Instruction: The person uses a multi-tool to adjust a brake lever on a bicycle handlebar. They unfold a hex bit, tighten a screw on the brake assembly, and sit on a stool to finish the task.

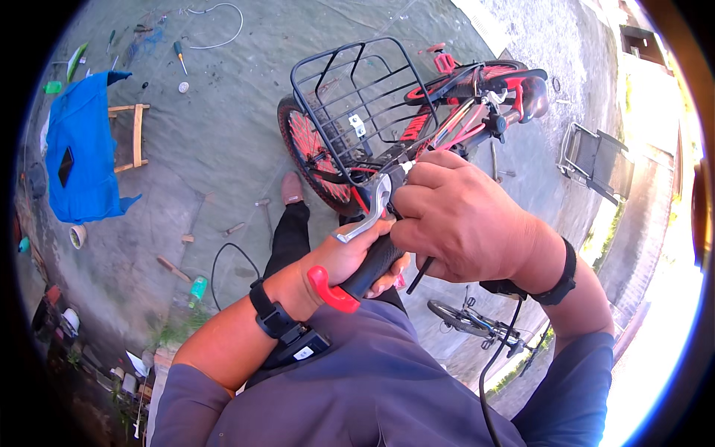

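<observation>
Wrapped around the black handlebar grip (pixel 370 266) with its red curved end piece (pixel 332 289), my left hand (pixel 344 252) is closed. A silver brake lever (pixel 378 203) runs alongside, touching or very near the left thumb. My right hand (pixel 445 206) is a fist over the bar beside the lever's mount. From beneath it pokes a thin black rod (pixel 421 275) of a kind I cannot make out. The fist hides the clamp area. Handlebar and lever belong to a red and black bicycle (pixel 417 127) with a black wire front basket (pixel 357 89).
A blue cloth (pixel 89 149) with a phone (pixel 66 166) covers part of a wooden stool (pixel 138 135) at left. A screwdriver (pixel 179 56), a hammer (pixel 264 208) and a green bottle (pixel 197 289) lie on the ground. Another bicycle (pixel 477 322) and a folding chair (pixel 592 160) are at right.
</observation>
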`<action>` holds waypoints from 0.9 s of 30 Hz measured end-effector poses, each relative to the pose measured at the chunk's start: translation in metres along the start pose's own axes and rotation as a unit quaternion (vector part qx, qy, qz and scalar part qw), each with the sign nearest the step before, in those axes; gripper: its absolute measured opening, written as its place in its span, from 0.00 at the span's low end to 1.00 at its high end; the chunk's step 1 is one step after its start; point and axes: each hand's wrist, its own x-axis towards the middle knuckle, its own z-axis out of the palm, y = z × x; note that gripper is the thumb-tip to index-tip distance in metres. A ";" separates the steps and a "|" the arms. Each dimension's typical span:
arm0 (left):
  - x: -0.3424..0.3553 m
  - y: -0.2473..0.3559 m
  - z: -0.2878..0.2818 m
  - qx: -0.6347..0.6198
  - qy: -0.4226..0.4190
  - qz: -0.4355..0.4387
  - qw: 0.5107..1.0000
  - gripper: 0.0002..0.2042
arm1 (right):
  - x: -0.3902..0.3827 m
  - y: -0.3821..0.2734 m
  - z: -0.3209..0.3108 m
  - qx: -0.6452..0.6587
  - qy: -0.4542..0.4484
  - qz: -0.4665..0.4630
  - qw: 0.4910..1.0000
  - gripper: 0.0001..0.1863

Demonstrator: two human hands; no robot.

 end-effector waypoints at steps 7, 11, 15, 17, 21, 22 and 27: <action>0.001 -0.001 -0.002 -0.019 -0.004 -0.004 1.000 0.20 | -0.010 -0.020 0.017 -0.014 0.089 0.172 0.981 0.16; -0.002 0.000 0.003 -0.027 0.029 -0.007 0.999 0.20 | -0.016 -0.034 0.033 0.008 0.137 0.271 0.953 0.16; -0.001 0.001 0.002 -0.021 0.031 -0.012 0.999 0.20 | -0.015 -0.038 0.036 0.036 0.156 0.311 0.937 0.12; 0.000 0.001 0.000 -0.024 0.011 -0.015 1.000 0.21 | -0.016 -0.038 0.038 0.076 0.167 0.338 0.923 0.11; 0.001 -0.001 -0.004 -0.026 -0.008 -0.019 0.999 0.22 | -0.014 -0.047 0.041 0.117 0.184 0.413 0.885 0.11; 0.001 -0.001 -0.003 -0.024 -0.006 -0.015 1.000 0.22 | -0.012 -0.050 0.040 0.141 0.180 0.445 0.866 0.11; -0.001 0.001 0.000 -0.014 0.000 -0.020 1.000 0.22 | -0.015 -0.051 0.038 0.190 0.182 0.462 0.847 0.14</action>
